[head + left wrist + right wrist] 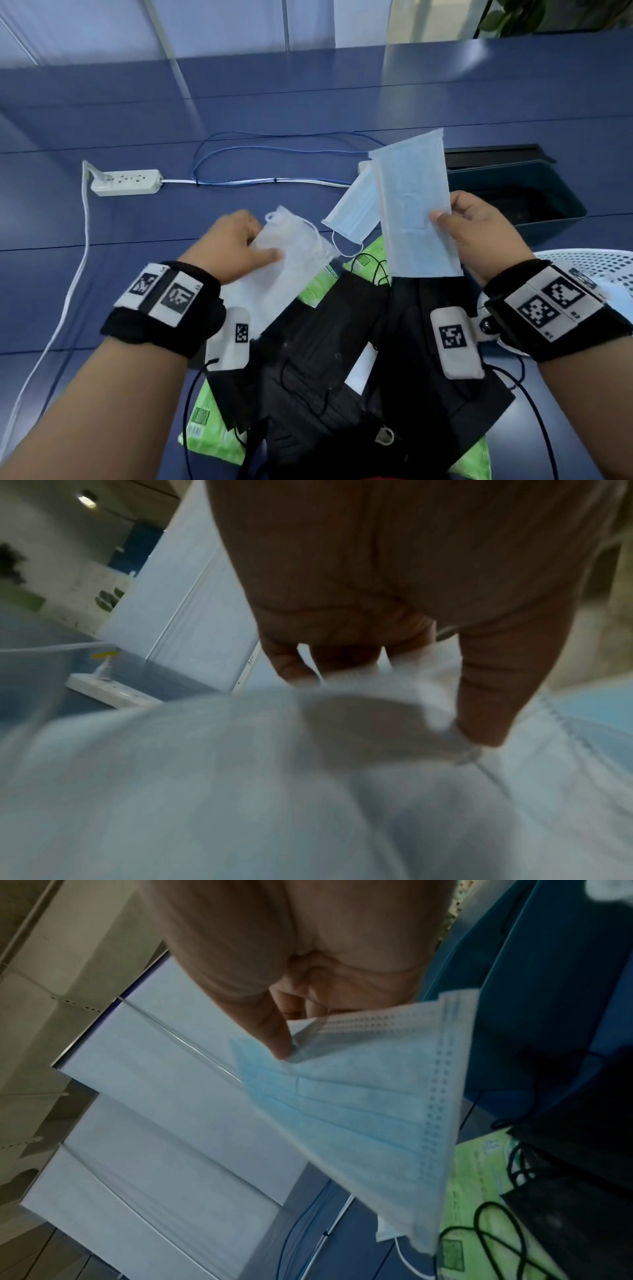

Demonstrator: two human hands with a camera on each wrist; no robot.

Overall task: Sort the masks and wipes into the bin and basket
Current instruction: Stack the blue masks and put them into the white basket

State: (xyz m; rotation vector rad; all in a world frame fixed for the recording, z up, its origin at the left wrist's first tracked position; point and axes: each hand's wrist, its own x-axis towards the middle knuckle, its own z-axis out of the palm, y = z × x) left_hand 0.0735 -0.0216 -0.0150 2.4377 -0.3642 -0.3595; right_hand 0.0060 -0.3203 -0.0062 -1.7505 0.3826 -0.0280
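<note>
**Both hands hold masks above the pile**

The right hand (479,233) holds a light blue mask (416,205) upright above the counter (137,102), its grip pinching the mask's right edge between thumb and fingers (274,1031). The left hand (233,243) grips a white mask (287,260), thumb pressed on top and fingers curled round its far edge; the left wrist view shows the fingers (486,696) bent into the blurred white fabric.

A second blue mask (356,212) lies on the counter just behind the held one, its ear loop trailing toward the pile. Black masks (329,342) are heaped near the person, overlapping green wipe packets (212,421) that stick out at the left, the right and the far edge.

A dark bin (513,192) stands to the right, just beyond the right hand. The white perforated basket (589,263) shows at the right edge, beside the right wrist. A white power strip (126,181) with its cord and a looped blue cable (274,144) lie farther back.
</note>
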